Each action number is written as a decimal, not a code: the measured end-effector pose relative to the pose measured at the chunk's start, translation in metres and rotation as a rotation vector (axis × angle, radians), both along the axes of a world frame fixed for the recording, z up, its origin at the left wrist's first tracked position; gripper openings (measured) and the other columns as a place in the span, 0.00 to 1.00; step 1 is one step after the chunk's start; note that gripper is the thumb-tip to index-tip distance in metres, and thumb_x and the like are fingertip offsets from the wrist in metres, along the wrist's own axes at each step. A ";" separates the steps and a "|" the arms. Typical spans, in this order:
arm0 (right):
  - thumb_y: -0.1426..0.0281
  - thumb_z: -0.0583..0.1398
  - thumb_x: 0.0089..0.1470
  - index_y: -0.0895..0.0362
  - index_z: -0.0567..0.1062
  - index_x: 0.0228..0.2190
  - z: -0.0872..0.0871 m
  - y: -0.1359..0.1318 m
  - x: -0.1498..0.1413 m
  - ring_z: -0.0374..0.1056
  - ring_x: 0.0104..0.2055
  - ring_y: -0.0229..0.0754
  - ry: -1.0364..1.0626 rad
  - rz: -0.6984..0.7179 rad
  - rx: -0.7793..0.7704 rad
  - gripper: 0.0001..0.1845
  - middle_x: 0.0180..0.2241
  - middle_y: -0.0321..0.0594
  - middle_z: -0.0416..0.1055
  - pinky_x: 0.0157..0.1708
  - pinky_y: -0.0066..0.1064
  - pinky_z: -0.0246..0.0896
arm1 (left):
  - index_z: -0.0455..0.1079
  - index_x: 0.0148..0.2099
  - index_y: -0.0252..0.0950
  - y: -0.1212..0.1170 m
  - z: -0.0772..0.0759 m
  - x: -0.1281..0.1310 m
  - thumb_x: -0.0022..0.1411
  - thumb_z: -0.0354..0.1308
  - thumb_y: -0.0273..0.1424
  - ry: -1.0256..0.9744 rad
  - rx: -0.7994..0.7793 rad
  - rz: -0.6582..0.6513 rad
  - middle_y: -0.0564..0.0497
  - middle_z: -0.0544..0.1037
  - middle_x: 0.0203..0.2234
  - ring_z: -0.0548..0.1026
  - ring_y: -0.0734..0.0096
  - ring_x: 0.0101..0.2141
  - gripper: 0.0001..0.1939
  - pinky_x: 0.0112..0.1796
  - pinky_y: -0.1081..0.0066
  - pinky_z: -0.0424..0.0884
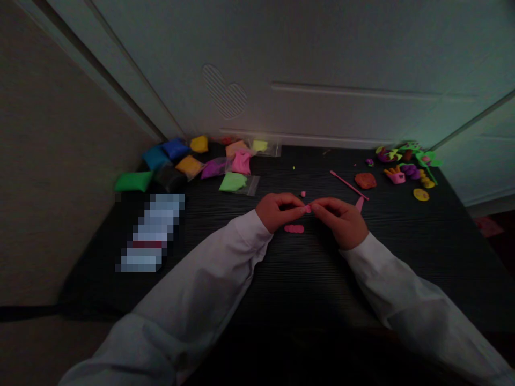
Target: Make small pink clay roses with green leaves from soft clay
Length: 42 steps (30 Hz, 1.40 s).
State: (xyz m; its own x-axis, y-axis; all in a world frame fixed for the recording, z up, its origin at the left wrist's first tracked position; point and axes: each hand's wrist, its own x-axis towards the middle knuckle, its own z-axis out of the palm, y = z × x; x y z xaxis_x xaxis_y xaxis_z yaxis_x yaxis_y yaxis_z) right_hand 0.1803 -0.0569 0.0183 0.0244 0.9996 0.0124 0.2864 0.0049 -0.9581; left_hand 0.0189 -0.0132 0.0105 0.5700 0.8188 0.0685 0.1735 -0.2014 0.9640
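Observation:
Between the fingertips of both hands is a small piece of pink modelling clay (308, 208). My left hand (277, 212) pinches it from the left, and my right hand (340, 220) pinches it from the right. Just below, on the dark table, lies a strip of overlapping flat pink clay discs (294, 229). A little pink clay lump (303, 194) sits beyond my fingertips. A pink modelling stick (349, 185) lies past my right hand, and a pink flat-bladed tool (359, 204) is partly hidden behind that hand.
Bags of coloured clay (215, 168) cluster at the back left of the table (298, 279). A blurred-out pale rectangle (155, 230) lies nearer on the left. At the right are an orange-red clay lump (365, 180) and several finished-looking clay figures (396, 175). A white panel (322, 112) stands behind.

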 end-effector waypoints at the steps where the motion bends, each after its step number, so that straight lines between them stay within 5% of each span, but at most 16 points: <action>1: 0.63 0.58 0.42 0.56 0.73 0.26 0.001 0.000 0.000 0.64 0.28 0.35 -0.007 -0.001 0.001 0.10 0.25 0.34 0.70 0.29 0.29 0.58 | 0.71 0.31 0.32 0.000 0.000 0.000 0.50 0.55 0.34 -0.007 0.001 0.000 0.51 0.73 0.25 0.69 0.75 0.28 0.10 0.30 0.75 0.63; 17: 0.64 0.58 0.42 0.56 0.71 0.27 -0.005 -0.001 -0.001 0.61 0.25 0.34 -0.031 0.018 0.037 0.09 0.23 0.34 0.67 0.24 0.28 0.56 | 0.70 0.29 0.31 -0.001 0.000 0.003 0.50 0.54 0.34 0.052 0.062 0.018 0.52 0.71 0.22 0.66 0.78 0.24 0.10 0.26 0.76 0.61; 33: 0.72 0.52 0.49 0.55 0.71 0.36 0.007 -0.009 0.001 0.61 0.27 0.36 -0.473 0.095 0.405 0.12 0.26 0.37 0.67 0.29 0.30 0.57 | 0.70 0.28 0.32 0.002 0.001 0.004 0.49 0.55 0.34 -0.009 -0.054 0.056 0.53 0.72 0.21 0.68 0.76 0.26 0.10 0.29 0.75 0.63; 42: 0.71 0.52 0.49 0.56 0.70 0.39 0.005 -0.010 0.002 0.63 0.33 0.39 -0.558 0.126 0.436 0.14 0.30 0.40 0.68 0.35 0.32 0.57 | 0.70 0.27 0.32 0.003 0.002 0.002 0.49 0.55 0.33 -0.043 -0.073 0.055 0.54 0.71 0.21 0.68 0.77 0.25 0.08 0.29 0.75 0.63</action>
